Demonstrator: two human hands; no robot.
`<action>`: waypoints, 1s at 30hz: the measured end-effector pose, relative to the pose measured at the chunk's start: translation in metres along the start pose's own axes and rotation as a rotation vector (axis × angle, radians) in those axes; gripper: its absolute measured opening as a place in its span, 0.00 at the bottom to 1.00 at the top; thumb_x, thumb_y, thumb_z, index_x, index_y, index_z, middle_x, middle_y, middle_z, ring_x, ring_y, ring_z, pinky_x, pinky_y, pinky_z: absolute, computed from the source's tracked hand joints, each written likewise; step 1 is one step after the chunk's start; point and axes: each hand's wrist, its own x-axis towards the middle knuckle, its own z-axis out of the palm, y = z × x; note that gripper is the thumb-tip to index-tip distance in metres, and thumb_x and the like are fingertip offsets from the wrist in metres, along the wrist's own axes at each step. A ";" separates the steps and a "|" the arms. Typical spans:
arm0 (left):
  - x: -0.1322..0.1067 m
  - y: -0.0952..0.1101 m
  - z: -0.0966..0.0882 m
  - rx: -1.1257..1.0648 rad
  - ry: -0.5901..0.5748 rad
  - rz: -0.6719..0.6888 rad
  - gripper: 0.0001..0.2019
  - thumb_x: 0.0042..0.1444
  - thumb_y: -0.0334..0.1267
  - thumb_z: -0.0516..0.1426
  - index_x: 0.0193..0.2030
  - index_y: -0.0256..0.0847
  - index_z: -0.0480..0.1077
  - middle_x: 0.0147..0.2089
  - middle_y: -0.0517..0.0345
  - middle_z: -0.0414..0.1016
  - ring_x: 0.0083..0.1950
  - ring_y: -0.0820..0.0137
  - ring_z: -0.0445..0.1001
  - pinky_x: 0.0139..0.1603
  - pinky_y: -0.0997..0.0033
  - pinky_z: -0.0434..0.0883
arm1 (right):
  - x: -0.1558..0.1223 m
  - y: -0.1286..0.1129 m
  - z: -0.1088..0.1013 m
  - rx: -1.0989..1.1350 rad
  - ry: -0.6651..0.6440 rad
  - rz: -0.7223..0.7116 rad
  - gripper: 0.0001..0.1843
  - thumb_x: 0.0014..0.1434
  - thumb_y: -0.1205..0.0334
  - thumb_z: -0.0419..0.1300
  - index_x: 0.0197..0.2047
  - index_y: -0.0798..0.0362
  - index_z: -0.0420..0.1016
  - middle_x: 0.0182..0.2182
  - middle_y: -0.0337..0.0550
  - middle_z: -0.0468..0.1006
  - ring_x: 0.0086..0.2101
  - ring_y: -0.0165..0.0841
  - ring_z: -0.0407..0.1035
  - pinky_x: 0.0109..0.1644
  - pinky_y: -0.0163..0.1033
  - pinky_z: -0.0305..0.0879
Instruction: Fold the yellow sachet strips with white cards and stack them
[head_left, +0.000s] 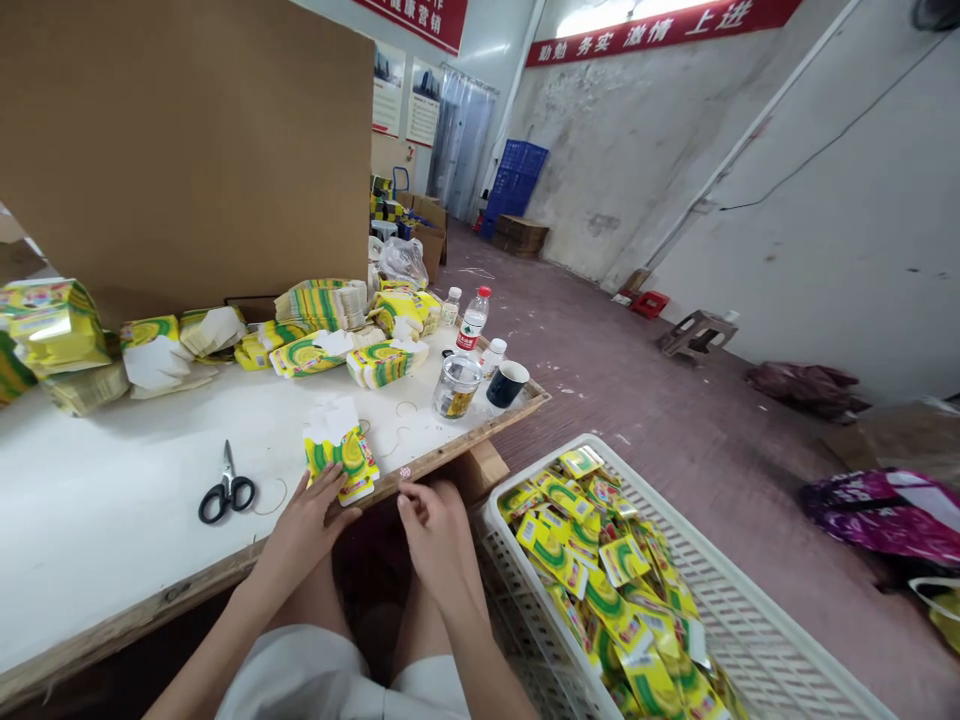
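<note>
My left hand (324, 505) lies with its fingers stretched flat on an unfolded yellow and green carton (358, 455), pressing it to the white table near the front edge. White flaps of the carton point away from me. My right hand (435, 535) is just off the table edge, above my leg, with its fingers curled in toward the thumb. Whatever they may pinch is too small or hidden to make out. A small pink-and-white dotted piece (405, 472) sits on the edge by those fingertips. Black-handled scissors (227, 490) rest to the left of my left hand.
Stacks of flat cartons (322, 305) line the back of the table before a cardboard panel (187, 150). A water bottle (472, 320), a clear jar (456, 388) and a dark mug (507, 384) stand at the right corner. A white crate (720, 520) of filled yellow packs is at my right.
</note>
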 end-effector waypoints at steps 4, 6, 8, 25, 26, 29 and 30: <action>0.000 0.006 0.001 -0.049 -0.006 -0.009 0.21 0.58 0.41 0.57 0.58 0.41 0.73 0.65 0.44 0.71 0.68 0.54 0.66 0.72 0.41 0.52 | 0.032 -0.019 0.033 -0.174 0.005 -0.083 0.13 0.55 0.64 0.63 0.45 0.53 0.78 0.51 0.54 0.79 0.58 0.51 0.63 0.66 0.58 0.44; -0.001 0.005 -0.001 -0.082 -0.008 -0.013 0.21 0.58 0.41 0.57 0.57 0.42 0.73 0.64 0.45 0.72 0.68 0.54 0.66 0.72 0.41 0.52 | 0.045 -0.025 0.050 -0.211 -0.023 -0.086 0.09 0.52 0.67 0.64 0.39 0.53 0.78 0.43 0.53 0.82 0.53 0.52 0.68 0.65 0.60 0.41; -0.003 0.004 -0.003 -0.120 -0.006 -0.020 0.20 0.58 0.41 0.58 0.57 0.43 0.73 0.64 0.46 0.73 0.68 0.55 0.65 0.72 0.41 0.53 | 0.052 -0.028 0.061 -0.204 -0.020 -0.084 0.07 0.51 0.69 0.64 0.36 0.53 0.77 0.40 0.52 0.82 0.50 0.52 0.69 0.64 0.61 0.41; -0.032 0.086 -0.016 -1.495 -0.061 -0.471 0.23 0.46 0.57 0.67 0.42 0.42 0.81 0.47 0.46 0.85 0.55 0.49 0.79 0.57 0.55 0.75 | -0.044 -0.008 0.011 0.639 -0.132 0.167 0.20 0.51 0.45 0.69 0.39 0.50 0.74 0.33 0.43 0.82 0.34 0.38 0.77 0.43 0.44 0.73; -0.035 0.090 -0.015 -1.542 -0.095 -0.446 0.21 0.46 0.55 0.68 0.41 0.42 0.82 0.47 0.46 0.85 0.55 0.50 0.79 0.56 0.57 0.76 | -0.046 -0.007 0.008 0.654 -0.122 0.181 0.20 0.51 0.45 0.70 0.39 0.50 0.74 0.32 0.43 0.82 0.34 0.38 0.77 0.43 0.43 0.73; -0.038 0.098 -0.015 -1.610 -0.150 -0.381 0.19 0.47 0.51 0.69 0.42 0.41 0.82 0.47 0.45 0.85 0.54 0.50 0.79 0.55 0.59 0.76 | -0.049 -0.005 0.001 0.662 -0.099 0.206 0.19 0.51 0.47 0.70 0.38 0.50 0.74 0.32 0.42 0.82 0.35 0.37 0.76 0.44 0.42 0.71; -0.039 0.098 -0.016 -1.618 -0.157 -0.371 0.19 0.47 0.50 0.69 0.43 0.41 0.82 0.47 0.45 0.85 0.54 0.51 0.79 0.55 0.59 0.76 | -0.050 -0.005 -0.001 0.651 -0.094 0.207 0.19 0.51 0.47 0.70 0.38 0.51 0.75 0.33 0.42 0.82 0.35 0.37 0.76 0.44 0.42 0.71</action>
